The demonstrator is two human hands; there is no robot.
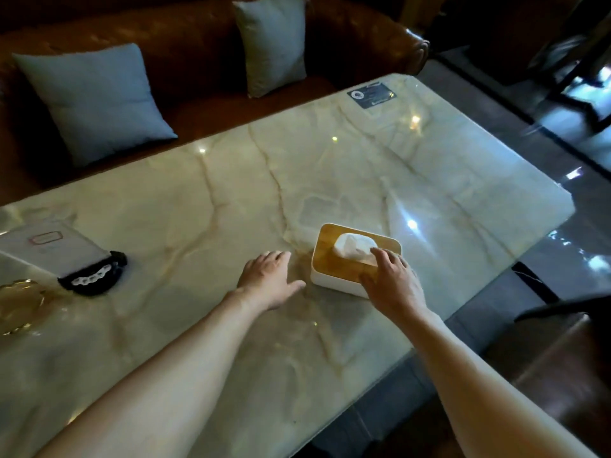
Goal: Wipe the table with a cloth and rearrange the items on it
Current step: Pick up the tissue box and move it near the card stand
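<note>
1. A person's two bare forearms reach out over a glossy, cream-coloured marble-patterned tabletop [205, 206] veined in tan, which fills most of the view from the head camera.
2. The right hand [391, 282] rests on the near corner of a white rectangular tissue box with a light wooden lid [344, 259]; its fingers are spread over the lid edge and down the side, grasping the box, with the fingertips touching the white tissue [353, 247] that bulges from the lid's opening.
3. The left hand [269, 279] lies flat on the tabletop just beside the box's left side, palm down, fingers released and extended, holding nothing.
4. The tissue box stands upright on the table's right half, near the person's edge.
5. At the far left, a white card in a clear tilted stand [49, 244] sits on the table; a black fabric piece with white lace trim [94, 276] lies against its lower edge, though the blur leaves it uncertain what this is.
6. A gold-tinted glass dish [20, 302] sits at the left edge, near the black fabric.
7. A dark printed card [372, 94] lies flat at the table's far right corner.
8. Beyond the table, two grey-blue square cushions [96, 100] lean on a brown leather sofa [185, 51].
9. Shiny dark flooring [558, 276] borders the table on the right.
</note>
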